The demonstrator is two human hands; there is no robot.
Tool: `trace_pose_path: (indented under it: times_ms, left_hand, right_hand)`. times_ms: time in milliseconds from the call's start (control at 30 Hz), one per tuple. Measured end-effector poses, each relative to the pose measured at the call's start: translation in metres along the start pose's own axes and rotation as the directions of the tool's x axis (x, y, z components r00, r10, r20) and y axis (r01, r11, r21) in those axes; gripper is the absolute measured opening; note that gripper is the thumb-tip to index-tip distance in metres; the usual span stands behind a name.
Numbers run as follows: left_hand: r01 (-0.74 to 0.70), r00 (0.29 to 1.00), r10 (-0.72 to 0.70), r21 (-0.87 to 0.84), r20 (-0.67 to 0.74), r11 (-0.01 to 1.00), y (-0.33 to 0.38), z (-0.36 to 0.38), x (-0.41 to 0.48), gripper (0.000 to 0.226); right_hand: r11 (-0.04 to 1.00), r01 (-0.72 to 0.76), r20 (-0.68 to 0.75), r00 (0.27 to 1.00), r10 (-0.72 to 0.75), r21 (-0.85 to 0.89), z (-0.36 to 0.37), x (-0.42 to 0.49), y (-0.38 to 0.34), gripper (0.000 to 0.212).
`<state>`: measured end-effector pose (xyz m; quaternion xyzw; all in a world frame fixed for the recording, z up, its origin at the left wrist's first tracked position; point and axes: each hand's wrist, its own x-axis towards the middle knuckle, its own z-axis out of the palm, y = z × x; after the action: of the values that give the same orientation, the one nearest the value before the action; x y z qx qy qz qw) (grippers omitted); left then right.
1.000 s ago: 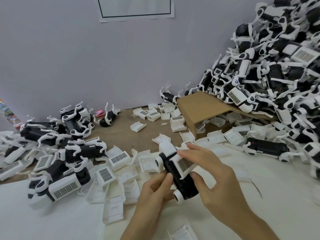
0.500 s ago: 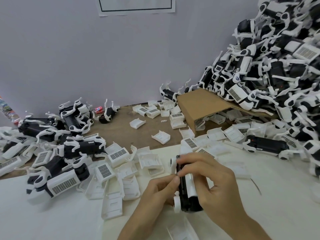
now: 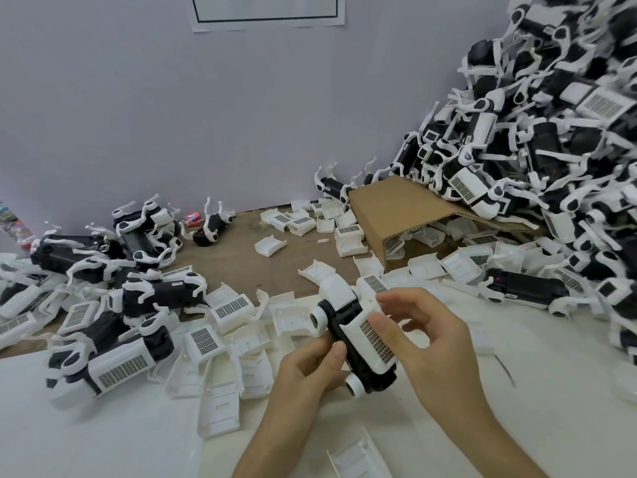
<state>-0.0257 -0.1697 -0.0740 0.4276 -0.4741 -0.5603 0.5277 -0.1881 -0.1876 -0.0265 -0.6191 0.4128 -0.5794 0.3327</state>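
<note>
The toy body [image 3: 344, 326] is matt black plastic under smooth white plastic shells (one carries a printed grid patch). The loose covers [image 3: 220, 412] are the same satiny white plastic. The cardboard [image 3: 396, 205] is dull brown, corrugated at its edge. The tabletop [image 3: 234, 263] looks like rough brown board, and the wall [image 3: 172, 115] is flat and matt.

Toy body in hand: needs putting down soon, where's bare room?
Bare white sheet near left, below the loose shells; more right of the right hand. Crowded: the pile at right, the assembled toys at left.
</note>
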Motion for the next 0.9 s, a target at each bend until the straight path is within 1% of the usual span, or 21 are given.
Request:
trace_pose_path:
  times_ms: [133,200,267,367,467,600,667,733,767,900]
  left_hand:
    - [-0.006,1.0,0.006,0.006,0.025,1.0,0.003,0.001,-0.002,0.037]
    - [0.003,0.999,-0.003,0.001,0.041,1.0,0.005,0.0,-0.002,0.04]
    - [0.021,0.998,-0.02,-0.012,0.06,1.0,0.005,0.0,-0.003,0.038]
    - [0.053,0.996,-0.051,-0.028,0.07,0.998,0.006,-0.001,-0.004,0.043]
    - [0.024,0.993,-0.027,0.029,0.112,0.999,0.009,0.0,-0.006,0.04]
    - [-0.02,0.989,0.002,0.118,0.15,0.993,0.01,0.003,-0.007,0.055]
    - [-0.041,0.989,0.019,0.142,0.148,0.989,0.011,0.004,-0.007,0.055]
    - [-0.055,0.991,0.036,0.145,0.132,0.988,0.012,0.004,-0.008,0.056]
    - [-0.054,0.991,0.037,0.134,0.125,0.989,0.012,0.003,-0.008,0.056]
    - [-0.039,0.986,0.029,0.061,0.163,0.997,0.012,0.001,-0.008,0.041]
  right_hand:
    - [0.999,-0.03,-0.049,0.998,0.028,-0.025,0.006,-0.005,0.003,0.026]
    - [0.998,-0.062,-0.025,0.998,0.061,-0.005,0.01,-0.008,0.006,0.027]
    - [0.995,-0.097,0.008,0.995,0.097,0.011,0.012,-0.009,0.008,0.025]
    - [0.992,-0.125,0.031,0.992,0.126,-0.014,0.014,-0.008,0.012,0.023]
    - [0.989,-0.145,0.041,0.989,0.146,-0.026,0.015,-0.008,0.015,0.019]
    - [0.972,-0.234,0.083,0.969,0.231,0.034,0.017,-0.01,0.018,0.024]
    - [0.958,-0.281,0.11,0.955,0.274,0.053,0.018,-0.011,0.019,0.033]
    - [0.949,-0.312,0.148,0.941,0.303,0.041,0.017,-0.011,0.02,0.05]
    - [0.946,-0.322,0.169,0.935,0.313,0.029,0.016,-0.01,0.019,0.053]
    - [0.953,-0.303,0.263,0.918,0.298,-0.022,0.015,-0.009,0.011,0.033]
